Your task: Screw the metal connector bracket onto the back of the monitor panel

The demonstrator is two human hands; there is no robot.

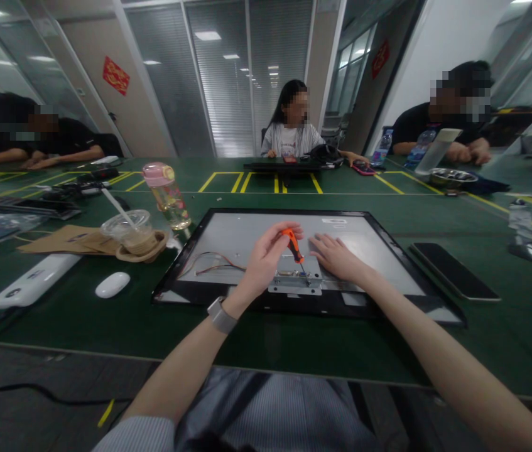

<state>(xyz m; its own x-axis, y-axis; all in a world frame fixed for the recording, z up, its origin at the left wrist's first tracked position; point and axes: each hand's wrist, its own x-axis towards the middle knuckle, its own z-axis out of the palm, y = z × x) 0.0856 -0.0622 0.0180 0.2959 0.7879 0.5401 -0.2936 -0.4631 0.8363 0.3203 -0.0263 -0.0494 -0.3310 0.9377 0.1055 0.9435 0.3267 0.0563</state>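
A screwdriver [295, 248] with an orange and black handle is gripped in my left hand [266, 254], its shaft pointing down at a metal bracket [296, 285]. The tip meets the bracket near a blue connector. Under both hands lies a flat display panel [228, 232] with a silver back and black frame. My right hand [336, 256] rests flat on the panel's back, fingers spread, just right of the bracket. Thin cables [213, 257] run across the panel to the left of the bracket.
Left of the panel stand a pink-lidded bottle [166, 194], an iced drink cup [129, 229], a white mouse [112, 285] and a white power strip [34, 280]. A black phone [454, 270] lies to the right. Several people sit around the green table [247, 339].
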